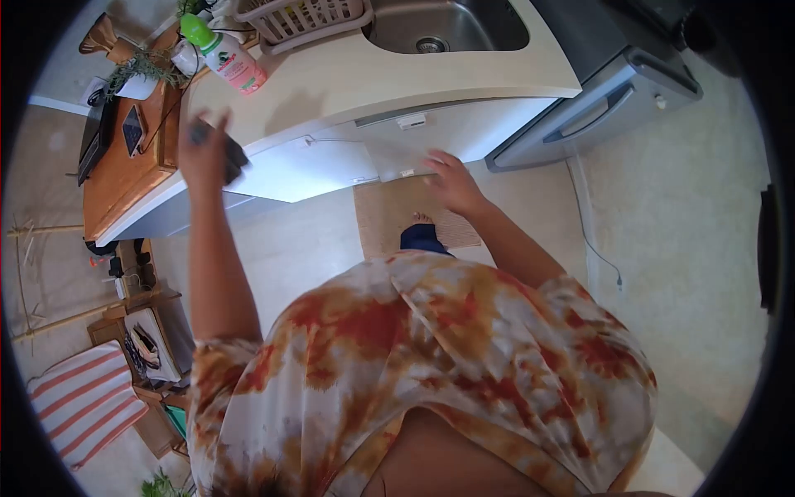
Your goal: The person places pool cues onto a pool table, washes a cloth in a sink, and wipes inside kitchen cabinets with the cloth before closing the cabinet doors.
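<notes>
My left hand (201, 157) is raised at the left end of the counter, smeared by motion, its fingers closed around a dark grey object (235, 159). What kind of thing this is cannot be made out. Just beyond that hand, a pink and white bottle with a green cap (238, 65) stands on the countertop. My right hand (454, 184) hangs in the air before the white cabinet front (464, 132), fingers apart and holding nothing.
Behind the pale countertop (356, 79) edge are a steel sink (489, 37) and a dish rack (310, 25). A phone (133, 130) and potted plant (142, 79) sit on the wooden surface at left. A grey fridge (604, 108) stands to the right.
</notes>
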Demonstrator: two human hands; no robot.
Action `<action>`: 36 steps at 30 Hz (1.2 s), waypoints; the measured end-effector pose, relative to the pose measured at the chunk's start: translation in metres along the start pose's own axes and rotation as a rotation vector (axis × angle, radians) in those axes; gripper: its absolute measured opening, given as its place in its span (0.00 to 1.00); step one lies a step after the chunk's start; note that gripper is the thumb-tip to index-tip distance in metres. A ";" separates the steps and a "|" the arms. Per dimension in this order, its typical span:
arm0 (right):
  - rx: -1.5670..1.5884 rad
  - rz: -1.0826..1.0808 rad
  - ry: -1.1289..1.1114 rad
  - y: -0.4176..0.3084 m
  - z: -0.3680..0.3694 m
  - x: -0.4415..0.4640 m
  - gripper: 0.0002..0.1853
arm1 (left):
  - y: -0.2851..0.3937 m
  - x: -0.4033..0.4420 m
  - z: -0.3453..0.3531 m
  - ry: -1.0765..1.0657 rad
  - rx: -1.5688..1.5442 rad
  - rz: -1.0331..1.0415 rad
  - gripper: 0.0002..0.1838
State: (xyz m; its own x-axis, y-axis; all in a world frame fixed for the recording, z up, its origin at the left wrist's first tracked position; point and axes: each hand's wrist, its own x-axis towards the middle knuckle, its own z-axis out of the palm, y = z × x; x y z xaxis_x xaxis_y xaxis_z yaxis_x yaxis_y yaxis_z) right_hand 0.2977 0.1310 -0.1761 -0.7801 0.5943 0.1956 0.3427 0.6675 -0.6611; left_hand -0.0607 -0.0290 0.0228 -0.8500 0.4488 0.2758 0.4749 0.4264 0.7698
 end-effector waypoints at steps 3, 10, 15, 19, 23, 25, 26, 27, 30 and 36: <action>-0.157 -0.163 -0.102 -0.012 0.005 0.055 0.30 | -0.009 0.115 0.021 0.093 -0.009 0.025 0.41; -0.294 -0.149 -0.179 -0.021 0.023 0.096 0.41 | 0.011 0.170 0.064 -0.052 0.406 -0.022 0.48; -0.316 -0.021 -0.264 -0.038 0.016 0.086 0.40 | 0.021 0.151 0.066 0.058 0.544 0.024 0.42; -0.336 -0.050 -0.103 -0.043 0.020 0.040 0.36 | 0.012 0.150 0.063 -0.068 0.461 0.190 0.36; -0.266 -0.110 0.073 -0.051 0.017 -0.017 0.23 | 0.023 0.104 0.050 -0.028 0.181 0.308 0.31; -0.248 -0.120 0.137 -0.052 0.011 -0.048 0.18 | 0.018 0.090 0.041 -0.099 -0.057 0.357 0.26; -0.227 -0.093 0.137 -0.052 0.005 -0.064 0.14 | 0.018 0.078 0.039 -0.112 -0.072 0.368 0.26; -0.204 -0.070 0.141 -0.051 -0.001 -0.078 0.09 | 0.021 0.063 0.034 -0.155 -0.196 0.442 0.24; -0.158 -0.005 0.263 -0.047 -0.021 -0.132 0.06 | 0.044 0.010 0.020 -0.282 -0.310 0.479 0.22; -0.199 0.486 0.345 -0.025 -0.079 -0.220 0.11 | 0.067 -0.086 0.059 -0.651 -0.249 0.289 0.23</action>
State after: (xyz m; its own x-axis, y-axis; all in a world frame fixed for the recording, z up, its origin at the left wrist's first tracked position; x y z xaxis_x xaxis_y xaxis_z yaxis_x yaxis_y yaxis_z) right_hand 0.5025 0.0190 -0.1451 -0.3087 0.9391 0.1511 0.7327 0.3361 -0.5918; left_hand 0.0578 0.0068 0.0164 -0.3563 0.9223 0.1498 0.5273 0.0661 0.8471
